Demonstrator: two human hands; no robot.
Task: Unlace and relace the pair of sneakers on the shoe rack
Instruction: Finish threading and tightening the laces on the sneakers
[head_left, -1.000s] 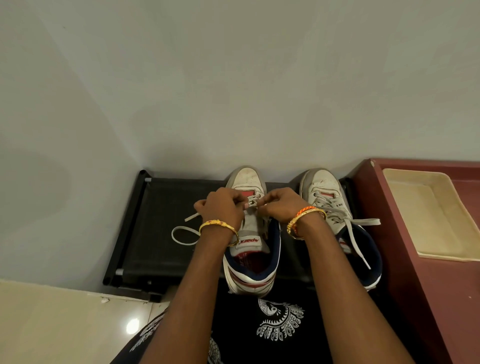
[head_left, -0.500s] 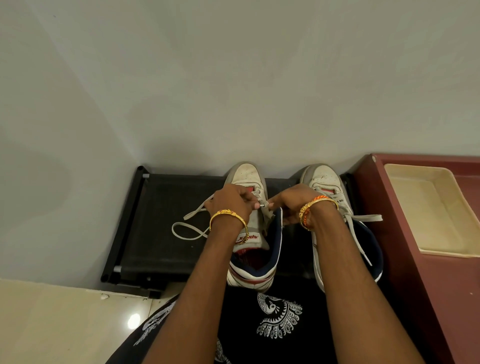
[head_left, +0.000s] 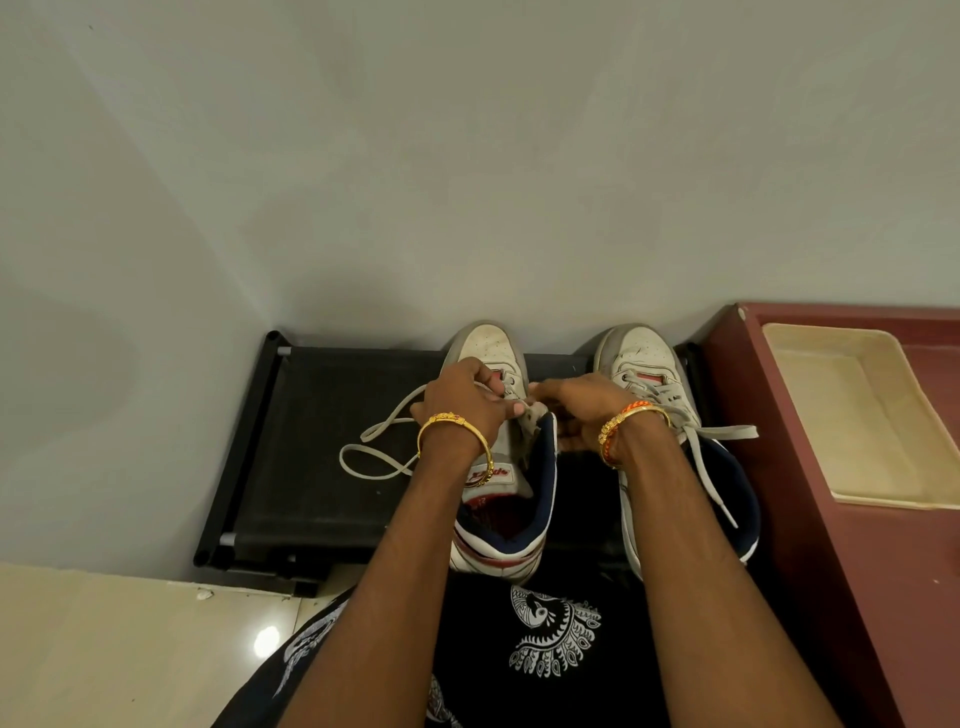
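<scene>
Black mesh shoe rack (head_left: 332, 457) against plain grey wall; two white leather sneakers on it. Left hand (head_left: 464, 397) pinches flat grey lace (head_left: 387, 420) of left sneaker (head_left: 511, 499); right hand (head_left: 582, 402) grips its eyelet edge. Right sneaker (head_left: 649, 364) laced.

Two white sneakers with navy collars stand side by side, toes to the wall, on the black shoe rack (head_left: 332, 467). The left sneaker (head_left: 506, 499) looks partly unlaced, its grey lace (head_left: 371, 449) trailing leftward. The right sneaker (head_left: 670, 415) is laced.
</scene>
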